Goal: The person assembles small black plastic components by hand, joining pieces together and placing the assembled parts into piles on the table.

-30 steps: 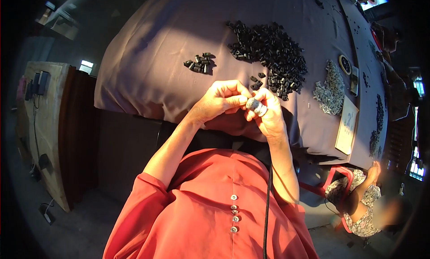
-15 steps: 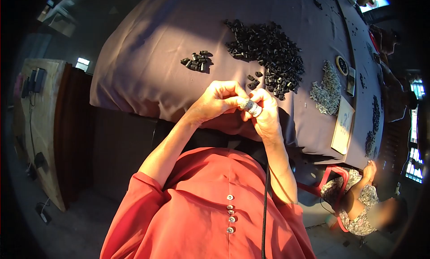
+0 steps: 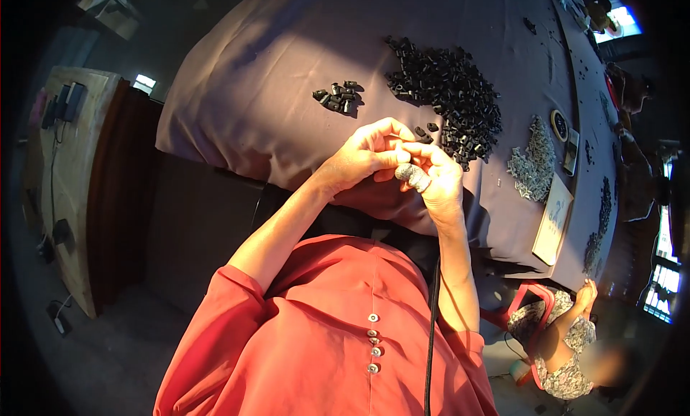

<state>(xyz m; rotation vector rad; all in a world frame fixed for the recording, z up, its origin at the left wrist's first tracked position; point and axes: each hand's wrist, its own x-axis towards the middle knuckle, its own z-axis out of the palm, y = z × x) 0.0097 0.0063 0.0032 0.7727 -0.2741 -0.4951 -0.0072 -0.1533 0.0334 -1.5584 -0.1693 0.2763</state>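
Observation:
My left hand (image 3: 363, 158) and my right hand (image 3: 440, 177) meet over the near edge of the cloth-covered table (image 3: 244, 99), fingertips pinched together. Whatever sits between those fingertips is too small and hidden to make out. A grey-white wrapping (image 3: 412, 176) appears to cover the thumb of my right hand. Just beyond the fingers lie a few loose black parts (image 3: 424, 134), beside a large heap of small black parts (image 3: 453, 92). Further left is a smaller group of similar black parts (image 3: 339, 98), some with a metallic sheen.
To the right are a pile of small silvery pieces (image 3: 533, 161), a round dial-like object (image 3: 559, 125) and a flat pale box (image 3: 553, 220). Another person (image 3: 568, 337) sits by a red chair (image 3: 535, 301) at lower right. A wooden cabinet (image 3: 86, 186) stands at left.
The view has shifted, so the table things appear further right. My fingers have changed their hold: the left fingertips have moved off the grey-white wrapping and now meet the right fingertips above it.

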